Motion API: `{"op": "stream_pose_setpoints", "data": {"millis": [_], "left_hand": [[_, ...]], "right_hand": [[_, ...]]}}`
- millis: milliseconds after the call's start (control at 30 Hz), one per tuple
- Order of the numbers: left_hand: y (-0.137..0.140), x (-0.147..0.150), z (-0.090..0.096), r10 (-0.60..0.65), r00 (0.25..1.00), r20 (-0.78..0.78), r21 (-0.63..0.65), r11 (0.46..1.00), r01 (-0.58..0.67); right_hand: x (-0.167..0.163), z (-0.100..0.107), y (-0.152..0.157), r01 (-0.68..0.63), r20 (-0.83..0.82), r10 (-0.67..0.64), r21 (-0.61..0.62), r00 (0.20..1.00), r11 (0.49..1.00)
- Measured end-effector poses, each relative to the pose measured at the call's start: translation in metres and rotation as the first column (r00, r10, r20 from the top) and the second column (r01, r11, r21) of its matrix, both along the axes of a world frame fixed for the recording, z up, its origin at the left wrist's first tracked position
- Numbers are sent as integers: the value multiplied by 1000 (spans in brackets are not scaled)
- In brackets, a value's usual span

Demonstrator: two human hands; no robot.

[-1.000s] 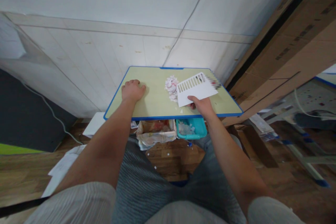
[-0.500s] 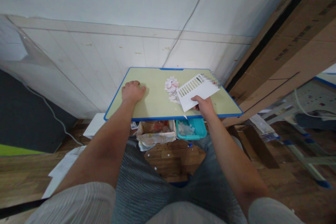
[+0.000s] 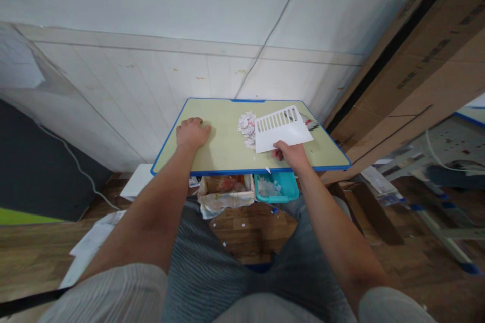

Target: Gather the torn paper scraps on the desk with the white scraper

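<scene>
My right hand (image 3: 290, 154) pinches the lower edge of a white sheet (image 3: 285, 134), thumb on top. A row of narrow slots is cut along the sheet's far side. To its left lies a heap of small white and pinkish paper scraps (image 3: 247, 128), partly against the sheet's edge. A blurred, partly hidden item with some red (image 3: 308, 122) lies behind the sheet's right end. My left hand (image 3: 192, 133) rests palm down on the left of the pale yellow, blue-edged table (image 3: 223, 154), fingers stretched out, holding nothing.
Below the table's front edge are a lined bin (image 3: 227, 199) and a turquoise basket (image 3: 290, 187) with pale scraps. A small scrap (image 3: 268, 169) sits at the edge. Tall cardboard boxes (image 3: 401, 75) stand at the right; a white panelled wall (image 3: 182, 70) rises behind.
The white sheet has turned clockwise in my right hand, its slotted side now lying more level across the table. My left hand has stayed in place.
</scene>
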State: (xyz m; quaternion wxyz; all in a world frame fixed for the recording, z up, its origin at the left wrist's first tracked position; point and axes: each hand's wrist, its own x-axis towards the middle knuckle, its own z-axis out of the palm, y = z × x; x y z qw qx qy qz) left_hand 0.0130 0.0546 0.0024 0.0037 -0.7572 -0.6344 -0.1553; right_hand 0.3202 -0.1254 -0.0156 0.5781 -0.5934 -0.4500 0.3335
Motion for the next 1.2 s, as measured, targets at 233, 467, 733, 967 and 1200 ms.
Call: {"op": "stream_pose_setpoints", "data": {"millis": [233, 467, 733, 967, 1200], "left_hand": [[2, -1, -2, -4, 1000, -3, 2, 1000, 4], [0, 0, -1, -4, 1000, 11, 4, 1000, 4], [3, -1, -3, 0, 1000, 22, -5, 1000, 0], [2, 0, -3, 8, 1000, 4, -3, 1000, -8], [1, 0, -1, 2, 1000, 17, -8, 1000, -2]], "right_hand": [[5, -3, 1, 77, -76, -76, 10, 994, 997], [6, -1, 2, 82, -147, -75, 39, 986, 996], [-2, 5, -3, -63, -56, 64, 11, 996, 998], [1, 3, -2, -40, -34, 40, -9, 999, 999], [3, 0, 0, 54, -128, -54, -7, 990, 999]]}}
